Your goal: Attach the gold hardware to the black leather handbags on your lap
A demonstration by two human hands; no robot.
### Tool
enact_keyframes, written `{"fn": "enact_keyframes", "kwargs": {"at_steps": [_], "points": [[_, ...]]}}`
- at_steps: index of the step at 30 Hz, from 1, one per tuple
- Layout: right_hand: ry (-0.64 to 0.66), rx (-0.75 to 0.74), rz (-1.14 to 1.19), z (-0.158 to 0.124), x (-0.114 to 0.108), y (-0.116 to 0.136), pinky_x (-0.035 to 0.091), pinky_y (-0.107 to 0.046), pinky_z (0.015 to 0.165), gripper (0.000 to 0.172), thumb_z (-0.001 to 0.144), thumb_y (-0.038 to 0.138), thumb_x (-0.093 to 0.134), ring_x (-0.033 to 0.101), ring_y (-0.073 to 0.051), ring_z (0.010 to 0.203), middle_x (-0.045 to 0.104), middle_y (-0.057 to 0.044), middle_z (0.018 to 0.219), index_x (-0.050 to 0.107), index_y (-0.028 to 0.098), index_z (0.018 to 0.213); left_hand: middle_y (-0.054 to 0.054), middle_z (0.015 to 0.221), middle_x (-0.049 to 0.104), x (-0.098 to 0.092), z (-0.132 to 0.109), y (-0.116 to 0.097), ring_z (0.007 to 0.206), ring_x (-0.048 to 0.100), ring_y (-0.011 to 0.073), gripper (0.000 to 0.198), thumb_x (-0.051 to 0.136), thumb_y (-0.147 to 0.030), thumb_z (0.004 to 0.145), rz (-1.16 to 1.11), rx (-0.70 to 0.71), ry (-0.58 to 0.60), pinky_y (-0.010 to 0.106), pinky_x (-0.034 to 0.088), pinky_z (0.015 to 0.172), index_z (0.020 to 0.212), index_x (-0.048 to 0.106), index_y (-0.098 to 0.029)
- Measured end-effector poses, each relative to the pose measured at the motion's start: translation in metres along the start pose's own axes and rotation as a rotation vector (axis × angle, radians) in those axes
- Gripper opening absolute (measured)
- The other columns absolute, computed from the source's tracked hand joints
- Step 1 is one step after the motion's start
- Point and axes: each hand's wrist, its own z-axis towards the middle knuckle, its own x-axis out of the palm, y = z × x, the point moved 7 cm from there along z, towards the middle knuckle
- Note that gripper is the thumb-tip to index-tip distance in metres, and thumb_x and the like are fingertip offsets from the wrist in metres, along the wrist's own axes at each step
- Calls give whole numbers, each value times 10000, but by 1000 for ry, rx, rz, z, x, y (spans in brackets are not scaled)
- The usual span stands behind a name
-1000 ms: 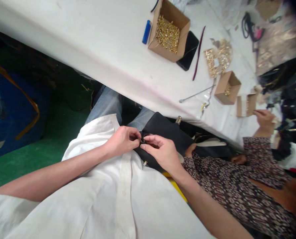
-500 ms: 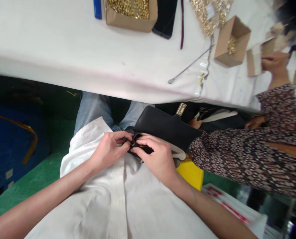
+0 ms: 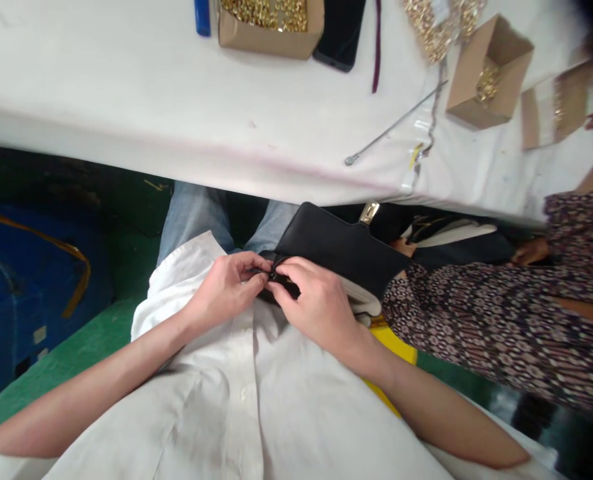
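Note:
A black handbag [image 3: 339,240] lies across my lap, its flap folded out and a gold clasp [image 3: 370,213] at the flap's far edge. Close to my shirt, my left hand [image 3: 230,285] pinches a thin black strap [image 3: 276,262] at the bag's left end. My right hand [image 3: 316,301] meets it there, thumb and forefinger closed on the same strap. Something small and dark sits between the fingertips, too hidden to make out. Part of the bag's pale edge [image 3: 364,300] shows beyond my right hand.
On the white table [image 3: 151,100] are a carton of gold fittings [image 3: 271,41], a phone [image 3: 340,33], a metal rod [image 3: 396,123] and another carton [image 3: 491,73]. A co-worker's patterned sleeve [image 3: 476,313] is close on the right. Blue bundles [image 3: 31,287] stand at left.
My hands stay together at the strap, with the fingertips drawn slightly closer. The whole view has shifted a little, and the co-worker's hand by the cartons has moved right.

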Motion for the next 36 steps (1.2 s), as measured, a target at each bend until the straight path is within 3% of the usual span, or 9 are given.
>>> {"fn": "enact_keyframes", "kwargs": {"at_steps": [7, 11, 13, 19, 24, 30, 33, 36], "points": [[21, 5, 53, 30, -16, -12, 563, -360, 815, 55, 979, 193, 792, 770, -250, 876, 824, -53, 978, 814, 220, 937, 131, 1261, 841, -1, 3, -13, 1181, 802, 305, 286, 718, -302, 1022, -43, 24, 54, 434, 644, 1037, 1256, 775, -147], [47, 170, 174, 42, -20, -30, 525, -332, 687, 118, 978, 291, 767, 741, -225, 765, 828, -45, 897, 842, 213, 933, 160, 1501, 743, 7, -3, -22, 1406, 705, 345, 668, 788, -253, 976, 62, 142, 56, 528, 567, 1219, 1605, 571, -188], [58, 278, 311, 45, -23, -36, 513, -311, 643, 170, 962, 351, 770, 730, -220, 747, 825, -50, 879, 840, 201, 925, 167, 1578, 688, 8, -5, -28, 1482, 647, 361, 773, 809, -261, 971, 193, 208, 24, 555, 516, 1272, 1676, 495, -215], [20, 561, 581, 45, -26, -46, 395, -262, 501, 263, 873, 455, 820, 618, -169, 613, 767, -31, 762, 820, 193, 862, 152, 1507, 738, 4, -2, -56, 1460, 664, 349, 586, 622, -346, 1120, 380, 369, -2, 507, 539, 1228, 1673, 476, -224], [113, 639, 574, 44, 5, -64, 379, -263, 504, 163, 767, 350, 796, 601, -169, 604, 744, -26, 710, 808, 188, 782, 167, 1434, 755, 11, 0, -51, 1400, 699, 343, 488, 531, -330, 1142, 585, 371, 95, 531, 517, 1230, 1607, 498, -184], [76, 533, 387, 52, 4, -70, 353, -282, 516, 175, 788, 338, 735, 604, -178, 629, 708, -17, 667, 796, 183, 734, 227, 1567, 648, 23, -4, -33, 1452, 643, 369, 677, 586, -233, 1051, 591, 371, 105, 568, 502, 1236, 1680, 347, -161], [53, 483, 369, 55, 1, -71, 365, -288, 544, 181, 808, 342, 722, 584, -169, 642, 696, -7, 676, 776, 189, 728, 235, 1630, 594, 28, -8, -40, 1524, 577, 378, 768, 604, -226, 1029, 637, 424, 59, 593, 444, 1290, 1726, 289, -166], [23, 431, 365, 56, 2, -72, 330, -296, 549, 248, 853, 401, 717, 523, -155, 626, 651, 8, 659, 740, 191, 721, 211, 1744, 475, 33, -12, -54, 1638, 434, 381, 722, 586, -183, 1010, 757, 506, 21, 622, 362, 1345, 1702, 379, -201]]}}
